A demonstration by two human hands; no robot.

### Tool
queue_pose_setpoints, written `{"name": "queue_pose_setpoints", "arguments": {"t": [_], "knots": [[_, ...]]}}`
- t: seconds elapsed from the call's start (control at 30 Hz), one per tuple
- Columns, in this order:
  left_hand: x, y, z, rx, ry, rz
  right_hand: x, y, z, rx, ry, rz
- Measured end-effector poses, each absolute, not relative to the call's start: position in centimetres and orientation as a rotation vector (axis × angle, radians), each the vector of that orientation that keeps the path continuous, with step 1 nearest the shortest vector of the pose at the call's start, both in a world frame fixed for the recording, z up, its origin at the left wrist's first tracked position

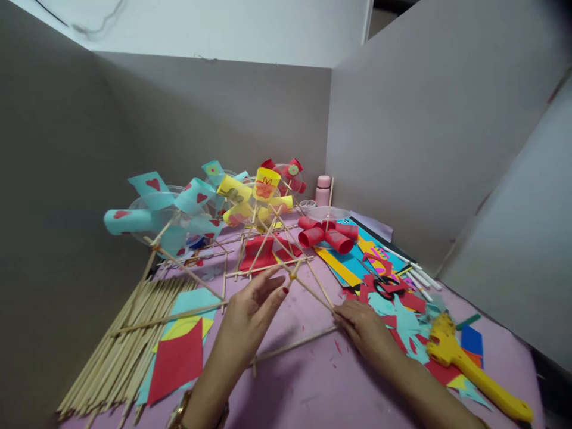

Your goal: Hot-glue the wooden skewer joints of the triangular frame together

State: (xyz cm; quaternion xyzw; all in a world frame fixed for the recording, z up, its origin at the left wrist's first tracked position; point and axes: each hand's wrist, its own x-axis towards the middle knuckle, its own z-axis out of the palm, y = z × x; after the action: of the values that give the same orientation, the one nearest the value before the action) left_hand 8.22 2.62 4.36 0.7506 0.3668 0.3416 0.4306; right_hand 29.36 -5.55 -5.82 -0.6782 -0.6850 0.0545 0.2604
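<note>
A frame of thin wooden sticks stands before me, its sticks meeting at a yellowish joint. Beside that joint is my left hand, thumb and fingers curved but apart; part of the frame is hidden behind it. My right hand has its fingers closed at the frame's lower right corner. Behind stand pinwheels on stick stands: a light blue one with red hearts, a yellow one with drawings and a red one. Another red paper wheel sits at the right with a clear disc above it.
A pile of wooden sticks and coloured paper sheets lie at left. At right are paper scraps, black-handled scissors, white rods and a yellow glue gun. A pink bottle stands by the grey partition.
</note>
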Motion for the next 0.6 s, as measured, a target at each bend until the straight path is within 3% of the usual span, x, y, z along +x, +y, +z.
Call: {"name": "queue_pose_setpoints", "arguments": {"t": [0.23, 0.6], "knots": [[1.7, 1.6, -0.7, 2.106, 1.311, 0.539, 29.3, -5.9, -5.9, -1.822, -1.857, 0.133], [0.9, 0.8, -2.7, 2.27, 1.291, 0.418, 29.5, -5.9, -6.3, -1.828, -1.891, 0.116]]}}
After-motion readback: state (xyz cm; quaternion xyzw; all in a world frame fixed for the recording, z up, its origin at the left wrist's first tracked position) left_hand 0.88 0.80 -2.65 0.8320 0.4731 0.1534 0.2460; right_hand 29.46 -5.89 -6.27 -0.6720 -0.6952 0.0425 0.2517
